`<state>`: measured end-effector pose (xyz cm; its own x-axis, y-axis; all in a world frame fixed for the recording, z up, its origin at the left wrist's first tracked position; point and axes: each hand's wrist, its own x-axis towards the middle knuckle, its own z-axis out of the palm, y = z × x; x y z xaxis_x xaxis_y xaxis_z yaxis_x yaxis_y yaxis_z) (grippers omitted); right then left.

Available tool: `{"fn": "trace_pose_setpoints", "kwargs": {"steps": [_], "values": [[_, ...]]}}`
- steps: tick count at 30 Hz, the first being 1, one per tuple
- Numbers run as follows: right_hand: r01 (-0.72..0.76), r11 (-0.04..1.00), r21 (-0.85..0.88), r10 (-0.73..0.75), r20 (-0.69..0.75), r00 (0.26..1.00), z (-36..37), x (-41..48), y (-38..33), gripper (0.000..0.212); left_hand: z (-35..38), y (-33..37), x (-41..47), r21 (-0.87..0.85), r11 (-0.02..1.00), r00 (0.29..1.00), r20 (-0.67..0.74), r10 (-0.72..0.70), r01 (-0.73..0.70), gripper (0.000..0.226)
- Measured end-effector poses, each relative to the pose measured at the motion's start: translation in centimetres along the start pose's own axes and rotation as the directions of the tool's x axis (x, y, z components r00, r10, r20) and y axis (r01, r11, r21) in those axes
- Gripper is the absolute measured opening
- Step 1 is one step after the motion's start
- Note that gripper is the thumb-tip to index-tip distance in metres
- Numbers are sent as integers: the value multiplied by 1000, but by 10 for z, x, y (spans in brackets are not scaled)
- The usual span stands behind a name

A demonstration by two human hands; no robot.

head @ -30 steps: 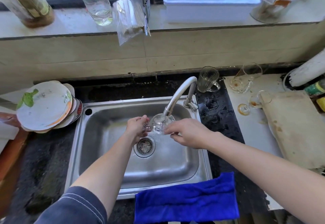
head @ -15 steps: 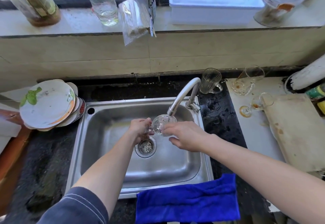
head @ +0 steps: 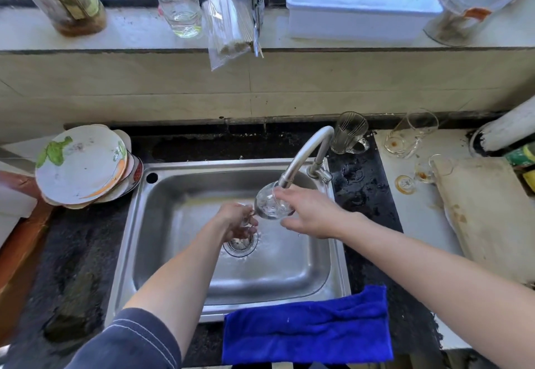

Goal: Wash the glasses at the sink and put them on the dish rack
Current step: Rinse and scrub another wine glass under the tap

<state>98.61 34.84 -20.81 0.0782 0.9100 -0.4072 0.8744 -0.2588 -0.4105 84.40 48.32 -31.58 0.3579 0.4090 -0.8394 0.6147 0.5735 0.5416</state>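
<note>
Held the glass [head: 270, 205] on its side over the middle of the sink [head: 173, 253], bowl right up against the mouth of the tap [head: 304, 154]. Gripped its stem end in the left hand [head: 238, 221], fingers curled round it just above the drain [head: 240, 245]. Closed the right hand [head: 311, 215] over the bowl, fingers across the top, thumb underneath. Seemed to have water running, going by droplets inside the bowl and splash round the drain.

Judged this as the washing step, on one glass, with nothing yet seen racked. Left more waiting on the counter right of the sink: a ribbed mug [head: 348, 132] upright just behind the tap, stained glasses [head: 411, 137] further right by the back edge, and small ones [head: 405, 184] beside the board [head: 486, 215].

Could not make out any rack. Noted only tilted plates [head: 81, 166] stacked at the sink's left back corner, and a blue cloth [head: 307, 331] draped over its front edge.

Called next, probably, for turning the bowl under the stream, tipping the water out, then drawing the rim down clear of the tap before lifting. Needed a firm hold on the wet stem throughout, and a look round for the rack before carrying.
</note>
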Motion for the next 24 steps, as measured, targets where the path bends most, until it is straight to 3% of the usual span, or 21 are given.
{"fn": "trace_pose_setpoints", "kwargs": {"steps": [2, 4, 5, 7, 9, 10, 11, 15, 18, 24], "values": [[-68, 982, 178, 60, 51, 997, 3, 2, -6, 67, 2, -5, 1, -32, 999, 1000, -11, 4, -4, 17], [-202, 852, 484, 146, 151, 978, -1, -3, -2, 64, -1, -11, 5, -56, 998, 998, -55, 23, -26, 16], [-273, 702, 657, 200, 187, 962, -5, -4, 2, 59, -2, -13, 6, -67, 997, 997, -75, 36, -41, 16], [-344, 299, 890, 283, 261, 923, -15, -1, 2, 40, 1, -13, 7, -97, 993, 994, -94, 63, -72, 16], [-337, -119, 934, 222, 356, 908, -16, 4, -5, 24, 8, -15, 8, -133, 987, 993, -91, 81, -93, 17], [-339, -284, 897, 162, 393, 905, -15, 5, -7, 22, 10, -16, 9, -148, 984, 992, -97, 86, -100, 17], [-346, -387, 855, 99, 411, 906, -12, 4, -6, 24, 11, -18, 10, -155, 982, 990, -107, 90, -106, 17], [-331, -496, 802, 4, 384, 923, -11, -5, 8, 54, 11, -21, 16, -174, 972, 978, -160, 131, -159, 16], [-322, -568, 757, -13, 383, 924, -9, 1, 5, 52, 20, -20, 18, -197, 966, 979, -152, 137, -166, 15], [-323, -574, 752, -7, 390, 921, -1, 1, 13, 56, 8, -19, 23, -135, 961, 944, -263, 200, -241, 17]]}}
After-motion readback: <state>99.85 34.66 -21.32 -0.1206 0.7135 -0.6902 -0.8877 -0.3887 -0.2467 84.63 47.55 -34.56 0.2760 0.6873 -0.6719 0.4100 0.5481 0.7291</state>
